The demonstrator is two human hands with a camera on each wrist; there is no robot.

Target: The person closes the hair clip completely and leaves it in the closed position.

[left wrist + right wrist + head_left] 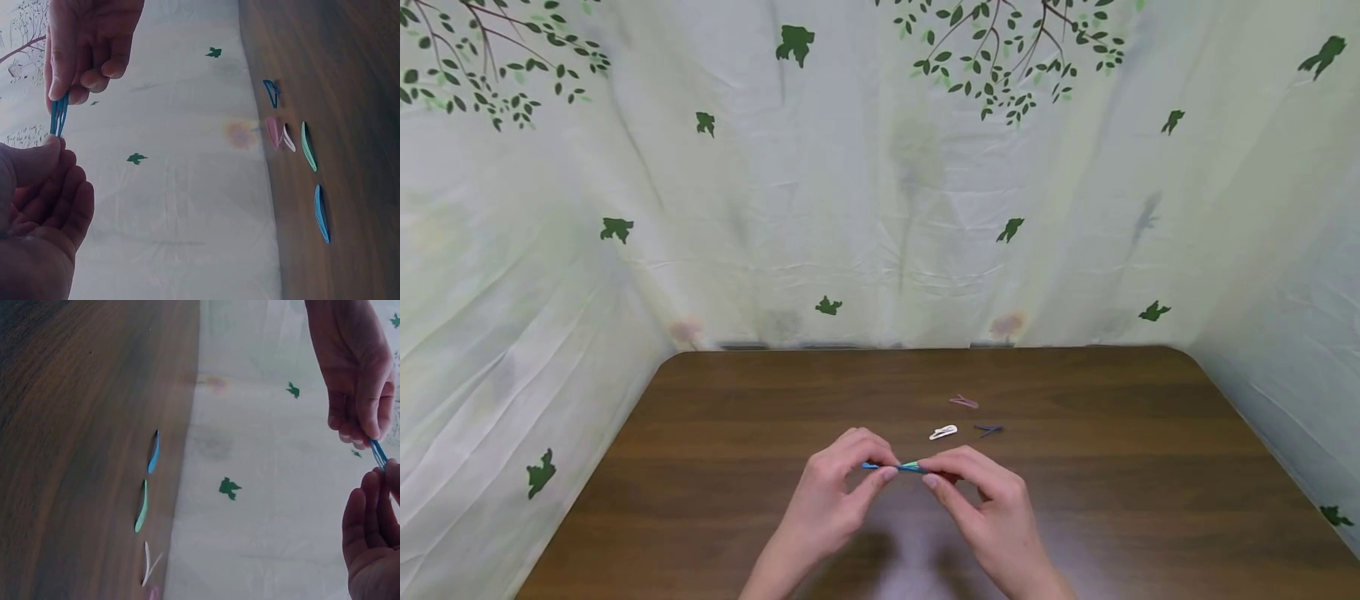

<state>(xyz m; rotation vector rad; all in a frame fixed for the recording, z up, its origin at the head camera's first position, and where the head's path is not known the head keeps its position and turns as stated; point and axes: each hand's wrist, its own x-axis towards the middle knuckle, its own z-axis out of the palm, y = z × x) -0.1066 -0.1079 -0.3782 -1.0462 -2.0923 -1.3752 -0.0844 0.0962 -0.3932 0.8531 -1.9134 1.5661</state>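
A blue snap hair clip (912, 468) is stretched between both hands above the table, one end in each. My left hand (838, 483) pinches one end with thumb and forefinger. At the other end, the thumb and forefinger of my right hand (992, 500) hold it, covering its tip. Slender parallel strips of the held clip (59, 117) show between the fingertips in the left wrist view. Beyond the hands, a green hair clip (309, 146) and another blue clip (322, 214) lie on the table, both partly hidden by the fingers in the head view.
Farther back on the brown wooden table (715, 417) lie a pink clip (964, 402), a white clip (943, 432) and a dark blue clip (988, 430) with its parts spread. A pale curtain (865, 192) with leaf prints surrounds the back and sides.
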